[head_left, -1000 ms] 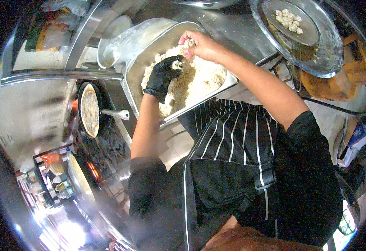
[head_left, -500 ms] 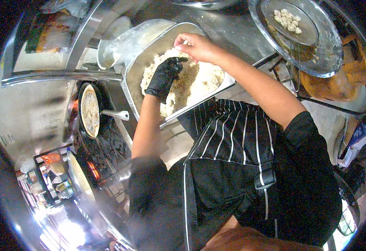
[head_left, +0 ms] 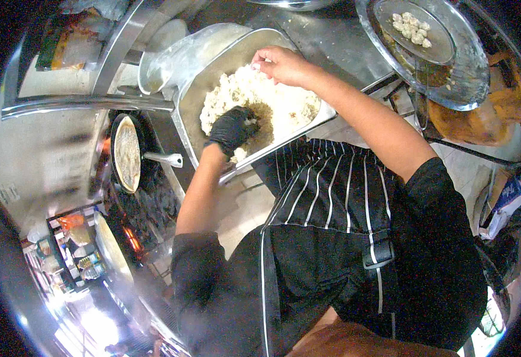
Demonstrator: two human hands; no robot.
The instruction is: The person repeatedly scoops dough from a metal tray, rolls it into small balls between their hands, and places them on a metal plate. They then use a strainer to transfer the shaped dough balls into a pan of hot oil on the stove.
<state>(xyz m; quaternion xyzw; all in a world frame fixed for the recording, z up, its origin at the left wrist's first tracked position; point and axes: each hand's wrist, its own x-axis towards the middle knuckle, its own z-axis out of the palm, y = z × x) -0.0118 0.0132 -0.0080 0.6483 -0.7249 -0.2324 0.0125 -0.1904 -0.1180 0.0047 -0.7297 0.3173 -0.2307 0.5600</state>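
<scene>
A metal tray [head_left: 192, 98] holds a heap of pale, crumbly mixture [head_left: 231, 89], with a hollow near its middle where the tray bottom shows. My left hand [head_left: 232, 131], in a black glove, is down in the near left part of the tray. Its fingers curl inward at the mixture's edge, and what lies inside them is hidden. Over the far side of the heap is my right hand [head_left: 281, 65], bare. Its thumb and fingertips pinch a small white lump [head_left: 256, 66].
To the left, a flat round bread [head_left: 128, 153] lies in a black pan [head_left: 142, 134] on a stove with a glowing burner. At the upper right, a round metal dish [head_left: 478, 83] bears a plate [head_left: 445, 55] with several small pale lumps [head_left: 412, 30]. A metal rail [head_left: 88, 107] runs left of the tray.
My left hand has drawn back toward me, away from my right hand, and sits lower in the tray. My right hand stays almost in place, still pinching.
</scene>
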